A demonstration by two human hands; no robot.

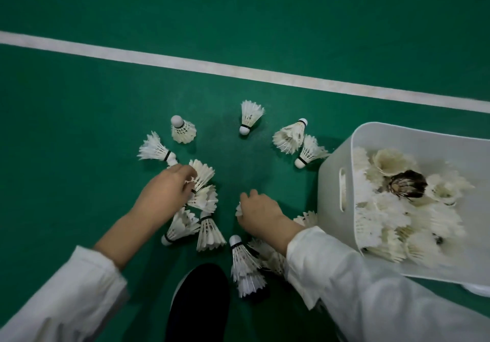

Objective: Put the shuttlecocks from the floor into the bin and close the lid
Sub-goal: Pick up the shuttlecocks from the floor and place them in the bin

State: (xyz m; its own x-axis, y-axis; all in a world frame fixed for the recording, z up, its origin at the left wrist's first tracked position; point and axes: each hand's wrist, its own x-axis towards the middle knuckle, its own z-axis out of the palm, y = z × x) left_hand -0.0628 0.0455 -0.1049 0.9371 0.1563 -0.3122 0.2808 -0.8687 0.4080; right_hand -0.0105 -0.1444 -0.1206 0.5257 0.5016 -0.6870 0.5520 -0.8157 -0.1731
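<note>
Green court floor (79,108), white boundary line (185,63) running 9 to 3 o'clock. Loose shuttlecocks (249,116) ringed around centre; open white bin (331,182) at 3 o'clock holds more. Left grip (169,185) closed round a bunch of them at 9 o'clock; right grip (261,214) curled on one, mostly hidden, near the bin.

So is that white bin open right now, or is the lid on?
Open. No lid covers the bin; its top is uncovered and the heap of shuttlecocks inside shows plainly.
</note>
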